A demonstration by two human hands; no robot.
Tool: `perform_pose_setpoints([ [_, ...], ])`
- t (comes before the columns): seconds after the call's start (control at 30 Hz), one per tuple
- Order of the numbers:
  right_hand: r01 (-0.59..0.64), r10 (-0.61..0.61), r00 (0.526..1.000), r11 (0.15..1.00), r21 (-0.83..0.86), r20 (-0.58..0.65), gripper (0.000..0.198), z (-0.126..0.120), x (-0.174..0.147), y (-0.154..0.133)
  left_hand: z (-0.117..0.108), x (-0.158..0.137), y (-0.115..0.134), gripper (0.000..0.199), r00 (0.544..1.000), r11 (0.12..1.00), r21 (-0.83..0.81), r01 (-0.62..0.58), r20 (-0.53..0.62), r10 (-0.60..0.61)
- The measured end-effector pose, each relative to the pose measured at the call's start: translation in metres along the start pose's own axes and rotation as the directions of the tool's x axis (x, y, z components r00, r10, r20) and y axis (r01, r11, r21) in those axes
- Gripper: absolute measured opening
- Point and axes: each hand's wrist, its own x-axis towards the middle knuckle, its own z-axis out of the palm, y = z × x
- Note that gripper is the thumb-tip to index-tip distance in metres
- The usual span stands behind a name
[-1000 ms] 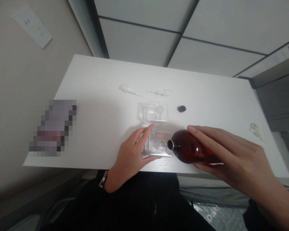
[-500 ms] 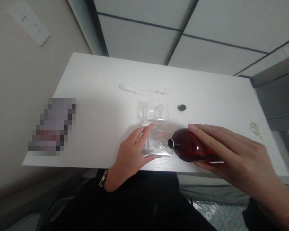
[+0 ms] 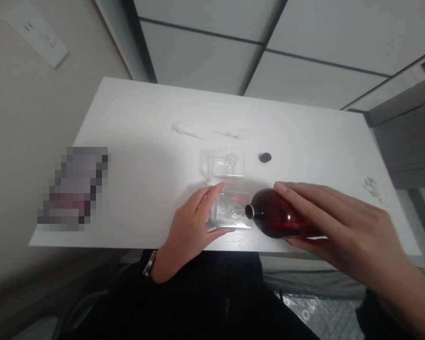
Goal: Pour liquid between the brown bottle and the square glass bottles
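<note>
My right hand (image 3: 347,226) is wrapped round a dark red-brown bottle (image 3: 283,217), tilted so that its uncapped mouth points left. That mouth sits at the right part of a clear square container (image 3: 232,224) near the table's front edge. My left hand (image 3: 194,217) grips this container from the left, thumb along the near side and fingers along the far side. Whether liquid is flowing, I cannot tell. Just behind stands a second clear container (image 3: 228,163) of the same kind. A black cap (image 3: 265,157) lies to its right.
Two clear, thin-ended plastic pieces, a left one (image 3: 186,129) and a right one (image 3: 233,134), lie further back on the white table (image 3: 138,156). A crumpled whitish piece (image 3: 374,188) is near the right edge. At the left lies a blurred-out rectangular object (image 3: 74,189).
Everything in view has shifted slightly left, as from a small head movement. Both hands keep their hold, and the bottle stays tilted at the front container.
</note>
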Motion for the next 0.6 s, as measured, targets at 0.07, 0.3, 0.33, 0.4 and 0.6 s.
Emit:
perform_pose_setpoints([
  [0.07, -0.011, 0.011, 1.0, 1.0, 0.01, 0.009, 0.073, -0.0005, -0.0005, -0.0002, -0.0003, 0.0003, 0.0002, 0.093, 1.0, 1.0, -0.011, 0.0, 0.002, 0.0],
  [0.3, -0.022, 0.022, 1.0, 1.0, 0.022, 0.018, 0.077, -0.0008, -0.0015, -0.0006, -0.0006, -0.0003, 0.0002, 0.092, 1.0, 1.0, -0.017, 0.003, -0.006, -0.003],
  [0.33, -0.023, 0.023, 1.0, 1.0, 0.019, 0.021, 0.077, -0.0008, -0.0015, -0.0005, -0.0006, -0.0004, 0.0001, 0.092, 1.0, 1.0, -0.016, 0.001, -0.009, -0.001],
  [0.4, -0.021, 0.021, 1.0, 1.0, 0.013, 0.021, 0.076, -0.0009, -0.0014, -0.0002, -0.0004, -0.0005, 0.0001, 0.093, 1.0, 1.0, -0.013, -0.004, -0.01, 0.004],
  [0.6, -0.004, 0.005, 1.0, 1.0, -0.012, 0.001, 0.064, -0.0016, 0.0002, -0.0005, 0.0002, -0.0002, 0.0005, 0.091, 1.0, 1.0, 0.011, -0.008, -0.021, 0.008],
])
